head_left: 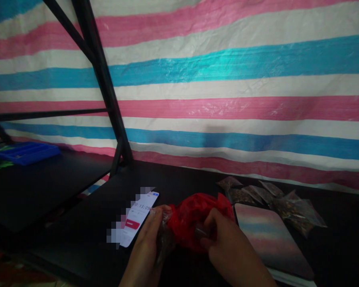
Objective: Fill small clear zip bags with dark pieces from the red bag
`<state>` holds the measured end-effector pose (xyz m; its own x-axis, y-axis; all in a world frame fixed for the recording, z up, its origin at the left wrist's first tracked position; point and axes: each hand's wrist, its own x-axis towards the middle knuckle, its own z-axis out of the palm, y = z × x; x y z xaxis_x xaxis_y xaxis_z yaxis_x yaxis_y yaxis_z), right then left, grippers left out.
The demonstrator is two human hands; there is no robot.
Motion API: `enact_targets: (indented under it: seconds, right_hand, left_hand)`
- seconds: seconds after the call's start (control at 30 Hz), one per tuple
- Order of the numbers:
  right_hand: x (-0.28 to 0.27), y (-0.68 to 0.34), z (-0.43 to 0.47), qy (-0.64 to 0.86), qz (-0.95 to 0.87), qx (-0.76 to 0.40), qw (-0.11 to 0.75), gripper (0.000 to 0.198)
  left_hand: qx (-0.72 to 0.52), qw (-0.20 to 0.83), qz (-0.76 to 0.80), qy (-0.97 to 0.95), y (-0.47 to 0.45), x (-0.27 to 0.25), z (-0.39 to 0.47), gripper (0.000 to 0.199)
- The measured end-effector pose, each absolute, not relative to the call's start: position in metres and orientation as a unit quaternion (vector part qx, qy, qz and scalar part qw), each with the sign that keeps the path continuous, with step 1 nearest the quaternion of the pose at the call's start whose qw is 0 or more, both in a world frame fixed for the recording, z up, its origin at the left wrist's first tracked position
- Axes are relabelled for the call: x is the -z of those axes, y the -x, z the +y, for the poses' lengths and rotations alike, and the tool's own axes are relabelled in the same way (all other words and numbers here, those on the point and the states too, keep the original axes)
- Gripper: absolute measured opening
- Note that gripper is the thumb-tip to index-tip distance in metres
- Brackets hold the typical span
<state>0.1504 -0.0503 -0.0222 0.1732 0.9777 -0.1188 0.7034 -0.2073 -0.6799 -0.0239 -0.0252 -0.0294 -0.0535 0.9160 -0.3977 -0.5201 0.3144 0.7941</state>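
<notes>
My left hand (146, 239) and my right hand (227, 247) both grip a crumpled red plastic bag (194, 217) on the black table (77, 239), low in the middle of the head view. A bit of clear plastic (164, 235) shows between my left fingers and the red bag. My right fingers pinch into the bag's front. What is inside the bag is hidden.
A phone (139, 217) with a lit screen lies just left of my left hand. A flat reflective slab (269, 235) lies right of the bag, with several small clear packets (269, 199) of dark bits behind it. A black metal frame (107, 91) and a blue tray (25, 152) stand at left. A striped tarp (227, 79) hangs behind.
</notes>
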Motion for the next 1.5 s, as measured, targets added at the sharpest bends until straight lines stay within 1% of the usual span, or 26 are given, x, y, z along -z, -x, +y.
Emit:
enact_targets:
  seconds: [0.17,0.27,0.4,0.53,0.73,0.83,1.07,1.17,1.3,1.5]
  right_hand:
    - [0.024,-0.160,-0.047,0.722,-0.562,-0.277,0.295,0.026]
    - [0.027,-0.161,-0.044,0.714,-0.558,-0.279,0.318,0.029]
    - [0.029,-0.152,-0.043,0.732,-0.565,-0.264,0.272,0.029]
    - [0.024,-0.144,-0.045,0.741,-0.590,-0.226,0.229,0.030]
    - [0.021,-0.141,-0.048,0.737,-0.607,-0.208,0.212,0.035]
    - [0.020,-0.144,-0.048,0.733,-0.613,-0.203,0.214,0.037]
    - [0.017,-0.157,-0.053,0.720,-0.619,-0.204,0.237,0.041]
    - [0.016,-0.162,-0.054,0.722,-0.616,-0.201,0.244,0.043]
    - [0.016,-0.165,-0.054,0.724,-0.625,-0.196,0.214,0.041]
    - [0.022,-0.168,-0.054,0.697,-0.652,-0.203,0.218,0.041]
  left_hand:
    - [-0.540,0.666,0.462,-0.227,0.024,0.031,-0.024,0.052]
    - [-0.538,0.666,0.455,-0.244,0.022,0.030,-0.025,0.054]
    - [-0.523,0.672,0.459,-0.255,0.021,0.028,-0.030,0.055]
    - [-0.511,0.687,0.440,-0.271,0.021,0.026,-0.036,0.044]
    - [-0.506,0.660,0.427,-0.355,0.021,0.030,-0.035,0.030]
    - [-0.506,0.650,0.427,-0.374,0.023,0.033,-0.033,0.028]
    - [-0.536,0.565,0.460,-0.426,0.024,0.031,-0.032,0.028]
    - [-0.533,0.553,0.464,-0.442,0.021,0.030,-0.031,0.028]
    - [-0.531,0.574,0.450,-0.432,0.017,0.030,-0.031,0.031]
    - [-0.498,0.630,0.435,-0.408,0.013,0.031,-0.039,0.034]
